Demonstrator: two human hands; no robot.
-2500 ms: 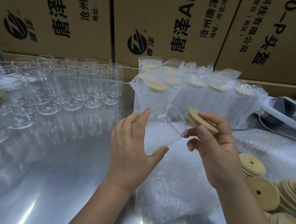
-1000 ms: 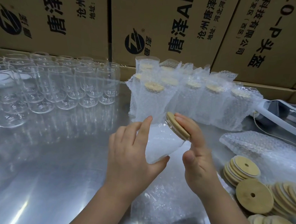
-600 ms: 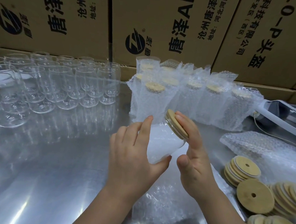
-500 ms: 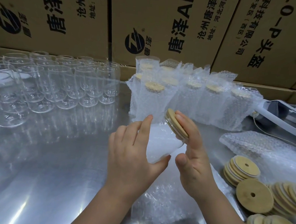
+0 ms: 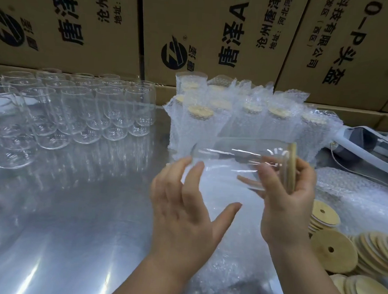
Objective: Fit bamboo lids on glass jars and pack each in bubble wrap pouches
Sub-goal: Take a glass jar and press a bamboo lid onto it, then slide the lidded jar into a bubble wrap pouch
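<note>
A clear glass jar lies on its side in the air, with a bamboo lid fitted on its right end. My right hand grips the lidded end, fingers curled round the lid and the jar's neck. My left hand is just below and left of the jar's base, fingers spread and relaxed, holding nothing. A pile of flat bubble wrap pouches lies on the steel table under both hands.
Several bare glass jars stand at the back left. Several packed jars in bubble wrap stand at the back centre. Loose bamboo lids are stacked at the right. More bubble wrap and a sealer lie right. Cardboard boxes wall the back.
The lid went from beside the jar's mouth to seated on it. My left hand has let go of the jar and opened; the right hand now carries it, turned level.
</note>
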